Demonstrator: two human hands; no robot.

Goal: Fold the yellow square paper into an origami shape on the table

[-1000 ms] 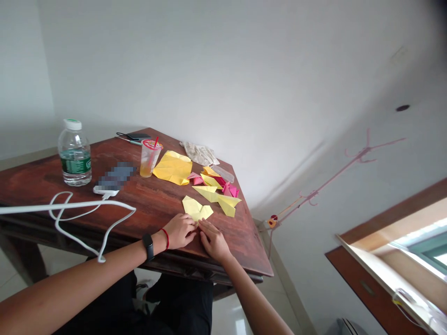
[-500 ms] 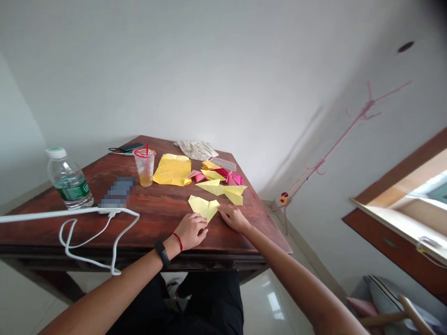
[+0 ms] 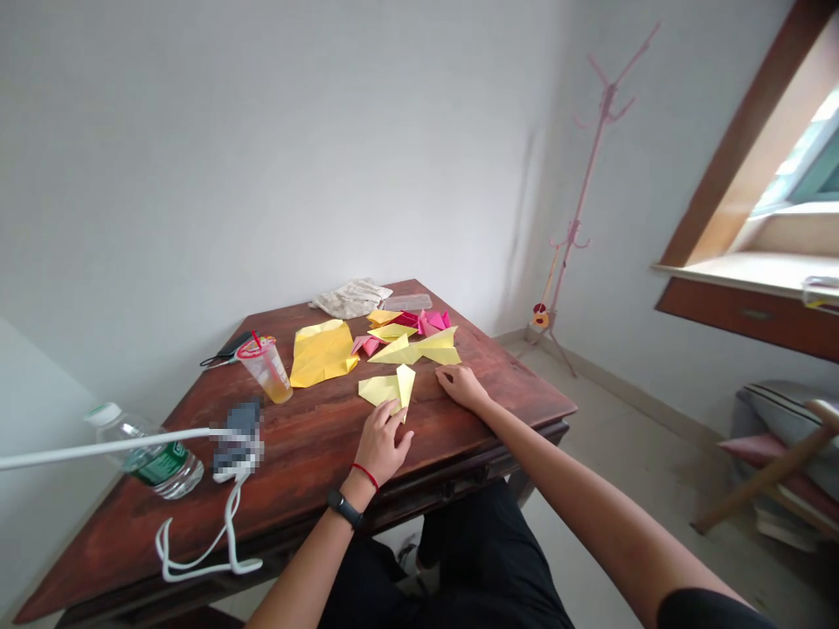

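A pale yellow folded paper [image 3: 378, 390] lies near the front of the table, with one flap raised at its right side. My left hand [image 3: 386, 445] rests at its lower edge, fingertips on the paper and thumb apart. To the right, clear of the paper, my right hand [image 3: 462, 386] lies on the tabletop with its fingers curled together and nothing visible in them. Just beyond sits a yellow paper plane [image 3: 399, 351]. Behind that are several folded pieces, among them a pink one [image 3: 435, 322] and an orange one [image 3: 384, 318].
Left of the folded pieces is a creased yellow sheet [image 3: 322, 352]. A plastic cup [image 3: 267, 371] with a straw, a phone [image 3: 237, 432] with a white cable [image 3: 231, 524], and a water bottle [image 3: 154, 461] stand or lie farther left. A cloth [image 3: 350, 299] is at the back.
The view has turned and tilted. My right hand has come away from the pale yellow paper to the right. The paper's right flap now stands up; my left hand stays at its lower edge.
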